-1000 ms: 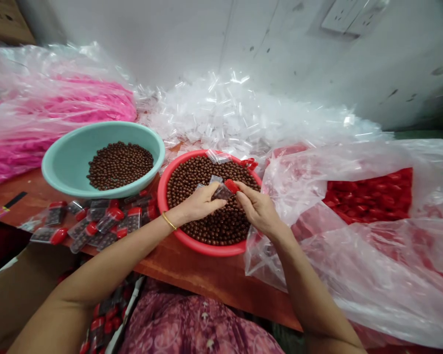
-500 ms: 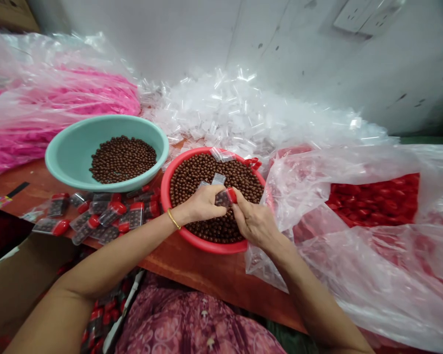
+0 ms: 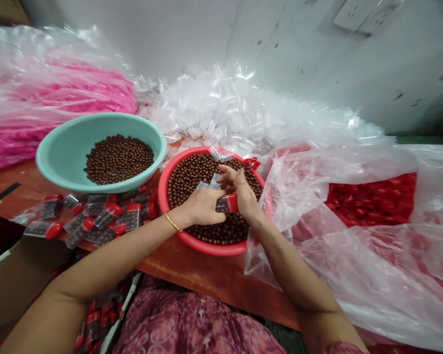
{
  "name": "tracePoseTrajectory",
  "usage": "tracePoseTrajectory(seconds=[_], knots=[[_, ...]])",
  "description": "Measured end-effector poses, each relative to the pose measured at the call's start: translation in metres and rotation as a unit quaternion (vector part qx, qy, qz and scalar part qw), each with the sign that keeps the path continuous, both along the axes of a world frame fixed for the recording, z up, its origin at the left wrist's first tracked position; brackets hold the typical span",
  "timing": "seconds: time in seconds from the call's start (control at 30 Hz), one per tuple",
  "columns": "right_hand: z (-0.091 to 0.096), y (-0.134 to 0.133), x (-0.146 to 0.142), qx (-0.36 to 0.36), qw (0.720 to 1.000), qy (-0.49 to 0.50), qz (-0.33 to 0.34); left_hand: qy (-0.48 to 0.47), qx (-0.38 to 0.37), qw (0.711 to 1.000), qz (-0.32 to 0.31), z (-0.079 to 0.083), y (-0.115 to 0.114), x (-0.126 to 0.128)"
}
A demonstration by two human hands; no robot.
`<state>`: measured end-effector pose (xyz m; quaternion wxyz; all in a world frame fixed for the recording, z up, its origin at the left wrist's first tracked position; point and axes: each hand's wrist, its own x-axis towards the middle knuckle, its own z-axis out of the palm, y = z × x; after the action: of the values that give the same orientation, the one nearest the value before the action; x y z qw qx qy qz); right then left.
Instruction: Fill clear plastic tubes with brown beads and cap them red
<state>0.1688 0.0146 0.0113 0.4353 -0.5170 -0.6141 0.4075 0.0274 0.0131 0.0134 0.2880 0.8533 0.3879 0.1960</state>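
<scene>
**Dozens of capped tubes (image 3: 103,216) done, two basins of brown balls left**

Your left hand (image 3: 201,206), a gold bangle (image 3: 173,221) at its wrist, closes firmly around a clear tube (image 3: 224,205) just above the red basin (image 3: 192,244), with the tube's red cap pointing right. Your right hand (image 3: 241,194) curls over the capped end, fingers raised, and you may be gripping the tube or only touching it; the view can't settle that. The tube looks filled with brown balls (image 3: 192,172), which mound in that basin and lie in a smaller pile in the teal basin (image 3: 55,169). Much remains: a heap of empty clear tubes (image 3: 221,108), plus bagged red caps (image 3: 369,201) and what seem to be pink caps (image 3: 70,93). All of it sits on your reddish wooden table (image 3: 206,280), against a scuffed white wall (image 3: 143,39) with a power socket (image 3: 365,14)
</scene>
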Motion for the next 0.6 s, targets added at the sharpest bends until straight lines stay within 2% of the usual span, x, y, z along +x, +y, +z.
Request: tracePoseTrajectory(seconds=[0.17, 0.33, 0.4, 0.47, 0.53, 0.6], knots=[[-0.010, -0.014, 0.005, -0.047, 0.997, -0.042, 0.053, 0.119, 0.057, 0.989, -0.061, -0.002, -0.006, 0.002], [-0.005, -0.020, 0.004, 0.034, 0.997, -0.055, 0.050, 0.107, 0.115, 0.983, -0.096, -0.001, -0.006, 0.002], [-0.003, -0.014, 0.006, 0.076, 0.996, -0.043, 0.013, 0.103, 0.146, 0.982, -0.066, 0.006, -0.007, -0.005], [-0.004, -0.007, 0.016, 0.115, 0.991, -0.063, -0.041, 0.110, 0.175, 0.978, -0.010, 0.017, -0.012, -0.021], [-0.006, -0.002, 0.035, 0.155, 0.973, -0.148, -0.082, 0.141, 0.194, 0.969, 0.061, 0.028, -0.019, -0.050], [-0.007, 0.001, 0.059, 0.190, 0.937, -0.270, -0.116, 0.210, 0.190, 0.949, 0.139, 0.035, -0.027, -0.086]])
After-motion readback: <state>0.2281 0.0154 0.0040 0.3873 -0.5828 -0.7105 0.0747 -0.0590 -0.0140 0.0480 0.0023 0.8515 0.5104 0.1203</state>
